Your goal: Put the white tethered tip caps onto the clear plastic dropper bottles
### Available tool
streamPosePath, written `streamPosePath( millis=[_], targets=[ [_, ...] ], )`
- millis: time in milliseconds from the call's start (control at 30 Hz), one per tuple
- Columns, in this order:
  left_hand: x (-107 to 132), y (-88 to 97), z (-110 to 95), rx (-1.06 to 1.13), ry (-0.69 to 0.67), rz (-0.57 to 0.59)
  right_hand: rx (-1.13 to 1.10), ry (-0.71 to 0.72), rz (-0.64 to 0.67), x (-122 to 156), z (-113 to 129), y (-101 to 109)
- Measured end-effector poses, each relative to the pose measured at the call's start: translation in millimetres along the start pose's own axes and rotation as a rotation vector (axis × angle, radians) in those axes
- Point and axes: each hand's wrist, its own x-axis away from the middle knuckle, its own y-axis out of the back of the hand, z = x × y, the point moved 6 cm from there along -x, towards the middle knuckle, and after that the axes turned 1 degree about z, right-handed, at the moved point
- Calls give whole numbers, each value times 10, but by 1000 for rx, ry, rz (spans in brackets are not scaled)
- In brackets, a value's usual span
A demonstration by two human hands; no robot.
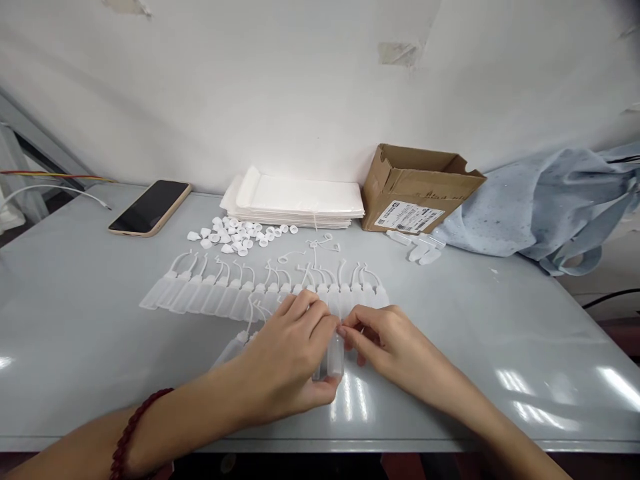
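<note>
Both hands meet just above the grey surface (pixel 75 320): the left hand (pixel 287 363) grips a small translucent bottle (pixel 334 357) upright while the right hand (pixel 385 340) pinches its top, near the bottle row (pixel 225 293).

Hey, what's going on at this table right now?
A person holds a small clear bottle upright in the left hand near the front edge of the table, while the right hand pinches at its top. Behind the hands a row of similar bottles lies flat, with a pile of small white caps further back. A phone, a stack of white pouches and a cardboard box sit by the wall.
</note>
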Motion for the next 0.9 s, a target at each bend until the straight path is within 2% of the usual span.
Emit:
streamPosePath(
  millis=[233, 633, 900],
  targets=[
    [9, -69, -25, -109, 28, 103, 36, 7, 62, -2, -34, -91],
    [27, -122, 29, -84, 65, 157, 68, -18, 99, -54, -50, -148],
    [40, -142, 26, -131, 43, 187, 96, -22, 133, -39, -74, -188]
  ],
)
